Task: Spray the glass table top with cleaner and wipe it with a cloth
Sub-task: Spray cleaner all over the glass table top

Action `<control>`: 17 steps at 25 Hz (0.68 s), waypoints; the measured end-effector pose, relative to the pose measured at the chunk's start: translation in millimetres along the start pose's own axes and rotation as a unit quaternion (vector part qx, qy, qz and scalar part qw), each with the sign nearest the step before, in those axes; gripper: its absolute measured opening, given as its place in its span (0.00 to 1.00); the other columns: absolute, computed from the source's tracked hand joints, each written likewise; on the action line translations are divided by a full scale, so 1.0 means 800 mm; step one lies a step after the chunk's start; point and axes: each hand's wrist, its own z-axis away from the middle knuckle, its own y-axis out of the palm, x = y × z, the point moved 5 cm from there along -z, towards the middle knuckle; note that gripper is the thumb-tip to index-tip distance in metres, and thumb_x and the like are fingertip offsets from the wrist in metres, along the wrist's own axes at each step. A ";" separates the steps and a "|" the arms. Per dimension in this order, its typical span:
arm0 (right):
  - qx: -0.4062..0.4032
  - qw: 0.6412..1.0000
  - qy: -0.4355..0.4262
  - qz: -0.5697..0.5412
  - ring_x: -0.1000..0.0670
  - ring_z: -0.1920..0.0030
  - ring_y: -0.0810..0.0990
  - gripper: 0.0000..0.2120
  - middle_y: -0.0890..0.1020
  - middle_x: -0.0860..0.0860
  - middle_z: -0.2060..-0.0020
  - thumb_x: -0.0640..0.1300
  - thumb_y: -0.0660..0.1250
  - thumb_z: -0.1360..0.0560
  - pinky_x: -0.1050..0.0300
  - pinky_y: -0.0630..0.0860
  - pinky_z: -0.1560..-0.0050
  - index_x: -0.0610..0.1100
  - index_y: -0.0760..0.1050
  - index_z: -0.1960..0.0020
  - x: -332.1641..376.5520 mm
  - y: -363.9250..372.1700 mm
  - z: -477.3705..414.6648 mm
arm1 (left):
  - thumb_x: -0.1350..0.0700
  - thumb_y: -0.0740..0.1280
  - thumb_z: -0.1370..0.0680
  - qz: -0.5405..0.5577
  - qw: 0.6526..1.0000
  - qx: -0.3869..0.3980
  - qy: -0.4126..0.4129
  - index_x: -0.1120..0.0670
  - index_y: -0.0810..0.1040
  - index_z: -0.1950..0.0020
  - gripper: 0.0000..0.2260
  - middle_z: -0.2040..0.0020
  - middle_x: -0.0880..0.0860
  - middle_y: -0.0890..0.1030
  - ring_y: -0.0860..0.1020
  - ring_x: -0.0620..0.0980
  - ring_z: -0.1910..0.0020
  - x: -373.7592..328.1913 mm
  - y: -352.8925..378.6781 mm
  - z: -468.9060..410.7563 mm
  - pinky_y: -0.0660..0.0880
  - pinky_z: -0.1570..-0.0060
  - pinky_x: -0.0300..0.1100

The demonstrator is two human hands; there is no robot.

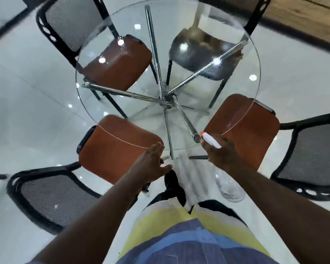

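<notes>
the left hand (pixel 151 163) keeps its fingers (pixel 157 149) straight and close together, holding nothing, at the near rim of the round glass desk (pixel 77 79); i cannot tell whether they touch it. the right hand (pixel 224 154) curls round the spray bottle (pixel 211 140), red nozzle over the glass. 4 chairs (pixel 118 61) ring the desk, with 2 flanking the person's open gap.

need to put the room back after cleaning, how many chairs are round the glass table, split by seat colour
brown seat: 3 (far left chair, near left chair, near right chair)
dark grey seat: 1 (far right chair)
total: 4 chairs
</notes>
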 end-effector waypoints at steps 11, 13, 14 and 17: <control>0.032 0.997 0.064 0.032 0.37 0.51 0.86 0.07 0.77 0.53 0.60 0.54 0.68 0.17 0.38 0.83 0.46 0.51 0.76 0.48 -0.057 -0.072 -0.100 | 0.40 0.68 0.21 -0.026 0.993 0.027 -0.112 0.58 0.54 0.16 0.42 0.15 0.58 0.48 0.50 0.56 0.16 -0.022 0.053 -0.031 0.51 0.20 0.49; 0.044 0.997 0.069 0.008 0.39 0.56 0.87 0.06 0.82 0.49 0.59 0.53 0.68 0.16 0.37 0.85 0.50 0.52 0.76 0.47 -0.058 -0.080 -0.109 | 0.40 0.68 0.20 -0.024 0.990 0.027 -0.134 0.58 0.53 0.16 0.41 0.15 0.58 0.47 0.48 0.56 0.16 -0.029 0.058 -0.029 0.50 0.20 0.50; 0.058 0.997 0.050 0.007 0.40 0.59 0.86 0.06 0.82 0.49 0.61 0.52 0.68 0.17 0.38 0.85 0.52 0.51 0.77 0.49 -0.056 -0.081 -0.112 | 0.40 0.68 0.20 -0.024 0.989 0.025 -0.146 0.58 0.52 0.16 0.42 0.15 0.58 0.46 0.48 0.56 0.16 -0.033 0.060 -0.031 0.50 0.20 0.50; 0.099 0.993 -0.046 0.034 0.43 0.64 0.83 0.14 0.81 0.49 0.65 0.57 0.67 0.23 0.42 0.84 0.57 0.46 0.78 0.54 -0.057 -0.071 -0.121 | 0.40 0.68 0.20 -0.021 0.983 0.022 -0.182 0.57 0.50 0.15 0.42 0.15 0.57 0.46 0.47 0.55 0.16 -0.045 0.060 -0.038 0.50 0.19 0.52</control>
